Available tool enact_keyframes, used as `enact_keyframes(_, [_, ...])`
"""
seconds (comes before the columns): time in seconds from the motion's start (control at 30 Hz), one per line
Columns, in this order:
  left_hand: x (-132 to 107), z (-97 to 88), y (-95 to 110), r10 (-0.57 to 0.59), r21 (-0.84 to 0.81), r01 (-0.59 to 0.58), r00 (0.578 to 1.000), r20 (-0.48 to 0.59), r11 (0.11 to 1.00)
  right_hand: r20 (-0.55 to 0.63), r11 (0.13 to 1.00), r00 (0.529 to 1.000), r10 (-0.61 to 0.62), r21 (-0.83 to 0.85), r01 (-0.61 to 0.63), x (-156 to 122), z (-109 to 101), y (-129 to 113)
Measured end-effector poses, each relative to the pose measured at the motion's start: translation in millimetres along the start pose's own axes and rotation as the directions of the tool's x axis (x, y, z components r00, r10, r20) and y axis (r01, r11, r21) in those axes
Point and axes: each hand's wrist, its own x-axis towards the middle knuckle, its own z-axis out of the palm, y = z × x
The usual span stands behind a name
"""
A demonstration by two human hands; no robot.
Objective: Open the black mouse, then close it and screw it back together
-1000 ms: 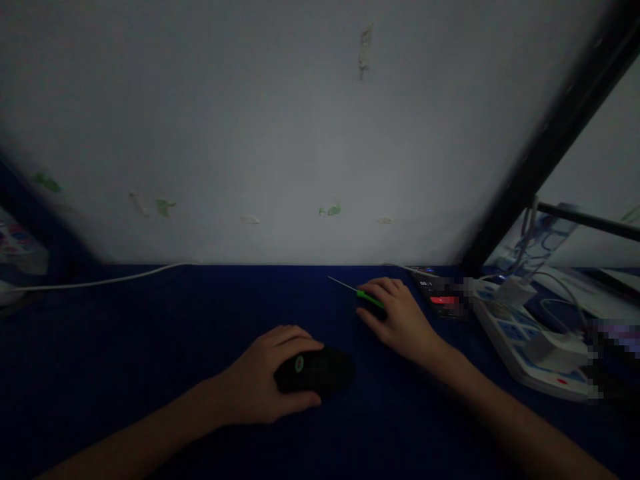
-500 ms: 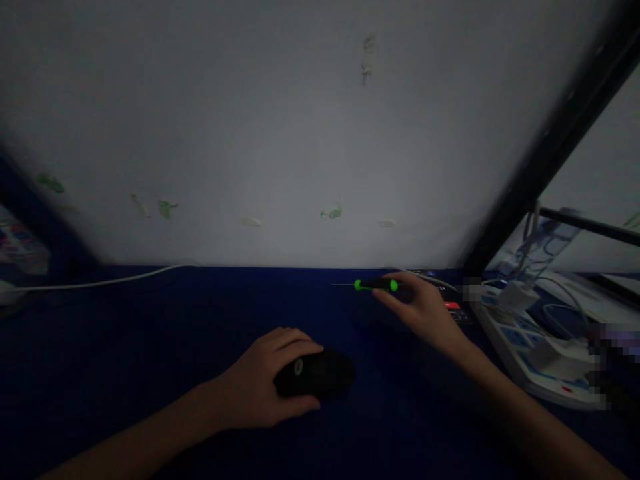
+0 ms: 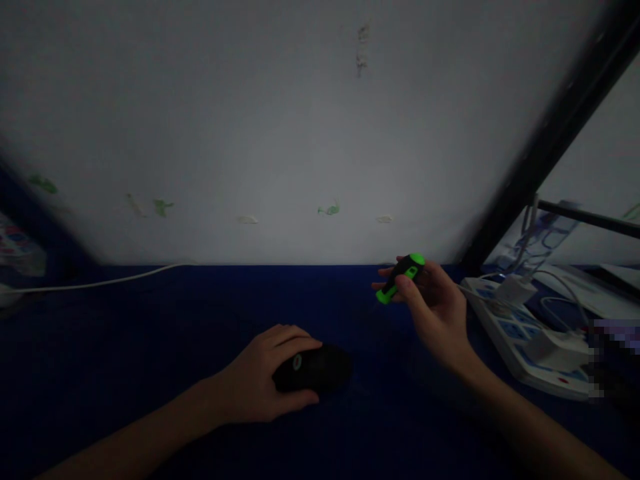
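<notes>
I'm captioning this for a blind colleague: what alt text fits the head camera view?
A person's right hand holds a small black-and-green screwdriver above a dark blue tabletop, while the left hand rests on a rounded black computer mouse. A white power strip lies to the right.

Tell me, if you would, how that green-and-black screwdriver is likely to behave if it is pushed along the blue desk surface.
The green-and-black screwdriver would probably roll easily, since its handle looks rounded. It is likely light, as the right hand holds it up with only its fingers.
</notes>
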Motion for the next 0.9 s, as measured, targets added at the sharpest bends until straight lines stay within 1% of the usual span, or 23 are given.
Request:
enact_keyframes(0.23, [-0.8, 1.5, -2.0, 0.002, 0.012, -0.002, 1.000, 0.001, 1.000, 0.135, 0.999, 0.991, 0.006, 0.032, -0.010, -12.6, 7.0, 6.7])
enact_keyframes(0.43, [0.4, 0.4, -1.2, -0.005, 0.010, 0.004, 1.000, 0.024, 1.000, 0.135, 0.998, 0.990, -0.029, 0.066, 0.020, -13.2, 5.8, 10.4])
enact_keyframes(0.53, [1.3, -0.1, 0.0, 0.024, 0.004, -0.024, 1.000, 0.004, 1.000, 0.108, 0.996, 0.993, -0.044, 0.081, 0.035, -12.5, 6.1, 7.5])
enact_keyframes(0.67, [1.3, 0.3, -0.3, 0.038, 0.010, -0.038, 0.999, -0.017, 0.999, -0.003, 0.988, 0.998, -0.066, 0.142, 0.066, -12.2, 6.5, 1.5])
enact_keyframes(0.77, [0.9, 0.6, -1.0, 0.050, 0.008, -0.050, 0.998, -0.024, 0.999, -0.091, 0.982, 0.995, -0.038, 0.178, 0.054, -10.4, 5.9, -1.2])
enact_keyframes(0.9, [0.3, 1.3, -1.3, 0.042, 0.008, -0.041, 0.999, -0.009, 0.999, -0.118, 0.961, 0.992, 0.037, 0.277, -0.003, -5.8, 4.7, -1.0])
